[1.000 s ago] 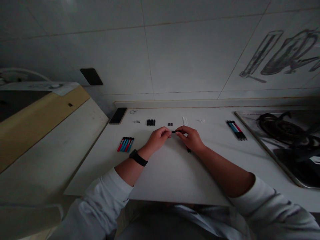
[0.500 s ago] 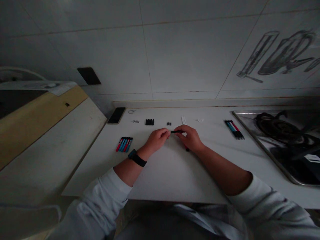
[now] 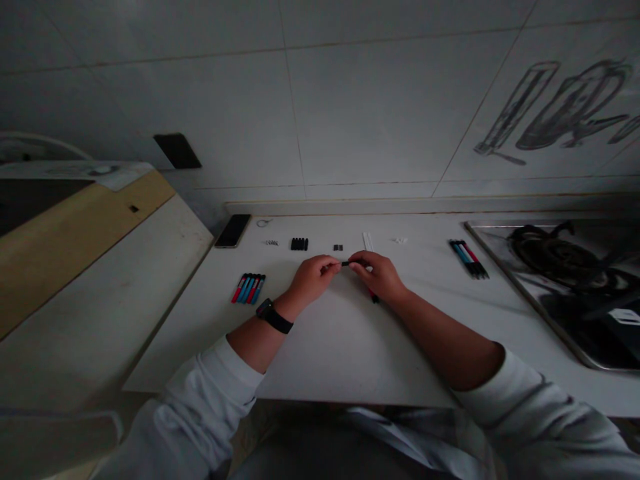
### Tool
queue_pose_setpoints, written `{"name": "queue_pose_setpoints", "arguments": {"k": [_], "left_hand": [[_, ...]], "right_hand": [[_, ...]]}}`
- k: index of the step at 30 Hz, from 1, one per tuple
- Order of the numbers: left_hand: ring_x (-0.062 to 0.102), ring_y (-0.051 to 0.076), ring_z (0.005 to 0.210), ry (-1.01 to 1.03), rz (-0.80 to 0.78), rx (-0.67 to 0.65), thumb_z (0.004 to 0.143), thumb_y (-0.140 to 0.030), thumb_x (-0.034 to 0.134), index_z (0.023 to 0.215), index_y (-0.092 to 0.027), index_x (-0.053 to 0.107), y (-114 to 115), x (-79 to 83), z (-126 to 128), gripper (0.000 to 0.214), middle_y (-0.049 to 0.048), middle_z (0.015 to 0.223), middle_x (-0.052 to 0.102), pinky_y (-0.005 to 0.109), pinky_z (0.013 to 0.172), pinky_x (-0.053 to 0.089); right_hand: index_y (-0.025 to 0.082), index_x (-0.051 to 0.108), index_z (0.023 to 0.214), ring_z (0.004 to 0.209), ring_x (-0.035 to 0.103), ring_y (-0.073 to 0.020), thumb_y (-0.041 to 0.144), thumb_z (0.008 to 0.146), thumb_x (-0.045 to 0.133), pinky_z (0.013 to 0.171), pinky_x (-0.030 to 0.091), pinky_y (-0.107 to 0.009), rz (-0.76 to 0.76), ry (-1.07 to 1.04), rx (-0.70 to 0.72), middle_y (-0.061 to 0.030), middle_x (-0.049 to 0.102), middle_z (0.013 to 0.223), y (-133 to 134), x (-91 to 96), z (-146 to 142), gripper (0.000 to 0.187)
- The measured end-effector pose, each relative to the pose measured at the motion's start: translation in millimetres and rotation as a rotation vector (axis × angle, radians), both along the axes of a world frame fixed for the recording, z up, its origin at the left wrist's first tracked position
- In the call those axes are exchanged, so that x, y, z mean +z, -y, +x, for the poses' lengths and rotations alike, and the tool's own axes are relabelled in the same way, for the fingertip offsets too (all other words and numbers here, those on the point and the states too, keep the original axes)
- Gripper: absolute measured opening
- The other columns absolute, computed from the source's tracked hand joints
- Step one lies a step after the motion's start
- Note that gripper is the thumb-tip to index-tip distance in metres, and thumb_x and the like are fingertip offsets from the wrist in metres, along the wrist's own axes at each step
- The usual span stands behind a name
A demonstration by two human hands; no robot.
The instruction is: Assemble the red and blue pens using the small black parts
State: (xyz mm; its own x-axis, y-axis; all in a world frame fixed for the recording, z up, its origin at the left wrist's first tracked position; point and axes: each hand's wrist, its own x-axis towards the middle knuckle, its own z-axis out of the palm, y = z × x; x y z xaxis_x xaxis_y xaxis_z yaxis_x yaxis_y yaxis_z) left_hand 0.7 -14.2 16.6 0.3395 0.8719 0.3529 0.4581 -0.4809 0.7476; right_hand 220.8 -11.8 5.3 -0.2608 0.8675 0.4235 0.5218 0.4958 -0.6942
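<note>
Our left hand (image 3: 311, 279) and right hand (image 3: 381, 276) pinch opposite ends of a small black part (image 3: 345, 264). Slim white rods (image 3: 367, 241) lie just beyond our right hand.

Honestly can't make out a single readable word, number or brand anywhere here. The red and blue barrels (image 3: 249, 289) on the left have small pale marks that might be print, but they're way too tiny and blurry to read. Same deal with the white patch (image 3: 625, 317) with dark stripes over on the right by the stove (image 3: 550, 257), which could be a label, just not legible.
</note>
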Motion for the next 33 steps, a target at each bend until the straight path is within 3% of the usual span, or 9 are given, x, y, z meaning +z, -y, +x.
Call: {"name": "queue_pose_setpoints", "arguments": {"k": [3, 8, 14, 18, 23, 28, 33], "left_hand": [[0.066, 0.018, 0.082, -0.003, 0.011, 0.035, 0.096, -0.032, 0.062, 0.097, -0.022, 0.076, -1.1, -1.2, -1.2, 0.017, 0.0054, 0.093, 0.076, 0.032, 0.078, 0.050], [0.067, 0.019, 0.085, -0.011, 0.040, 0.053, 0.094, -0.028, 0.066, 0.099, -0.022, 0.077, -1.8, -0.2, -3.4, 0.013, 0.0059, 0.097, 0.077, 0.033, 0.082, 0.052], [0.066, 0.018, 0.083, -0.047, 0.073, 0.063, 0.093, -0.025, 0.068, 0.098, -0.023, 0.077, -1.5, 1.9, -3.7, 0.011, 0.0052, 0.095, 0.076, 0.032, 0.079, 0.051], [0.066, 0.019, 0.084, -0.056, 0.077, 0.053, 0.094, -0.026, 0.068, 0.099, -0.023, 0.077, -1.7, 0.9, -3.6, 0.011, 0.0054, 0.094, 0.075, 0.032, 0.080, 0.050], [0.066, 0.019, 0.084, -0.048, 0.077, 0.055, 0.093, -0.025, 0.068, 0.097, -0.024, 0.078, -1.3, 1.7, -3.8, 0.010, 0.0052, 0.095, 0.075, 0.034, 0.083, 0.051], [0.066, 0.019, 0.083, -0.054, 0.065, 0.053, 0.092, -0.025, 0.070, 0.098, -0.023, 0.078, -0.8, 2.7, -3.9, 0.010, 0.0055, 0.096, 0.076, 0.034, 0.084, 0.051], [0.067, 0.019, 0.085, -0.058, 0.064, 0.059, 0.092, -0.025, 0.070, 0.098, -0.024, 0.078, -0.9, 1.5, -4.3, 0.010, 0.0051, 0.095, 0.076, 0.034, 0.084, 0.051]], "right_hand": [[0.024, 0.067, 0.113, 0.082, 0.072, -0.0196, 0.036, 0.090, 0.070, 0.080, 0.056, -0.034, 0.004, -0.041, -0.010, -0.0057, 0.075, 0.097, 0.1, -0.9, -0.4, 0.026], [0.023, 0.069, 0.098, 0.082, 0.071, -0.0198, 0.036, 0.095, 0.062, 0.079, 0.057, -0.033, 0.010, 0.000, 0.002, -0.0054, 0.074, 0.091, -0.1, 0.0, -0.4, 0.015], [0.023, 0.067, 0.107, 0.083, 0.070, -0.0189, 0.033, 0.089, 0.068, 0.079, 0.056, -0.032, 0.003, -0.022, 0.009, -0.0060, 0.074, 0.097, -0.7, -1.3, -0.5, 0.021], [0.023, 0.068, 0.097, 0.080, 0.069, -0.0184, 0.034, 0.096, 0.060, 0.077, 0.055, -0.032, 0.014, 0.061, 0.022, -0.0053, 0.073, 0.090, 1.0, 2.0, -0.7, 0.015], [0.023, 0.067, 0.107, 0.084, 0.069, -0.0198, 0.032, 0.093, 0.064, 0.079, 0.055, -0.033, 0.030, 0.059, 0.042, -0.0068, 0.074, 0.099, 2.6, 4.0, -0.1, 0.017], [0.023, 0.068, 0.099, 0.083, 0.068, -0.0201, 0.035, 0.100, 0.055, 0.078, 0.052, -0.033, 0.040, 0.141, 0.046, -0.0059, 0.073, 0.092, 3.3, 5.2, 0.5, 0.018], [0.022, 0.065, 0.110, 0.086, 0.068, -0.0204, 0.029, 0.093, 0.064, 0.080, 0.053, -0.033, 0.059, 0.134, 0.039, -0.0068, 0.073, 0.099, 3.4, 4.6, 1.2, 0.018]]}}
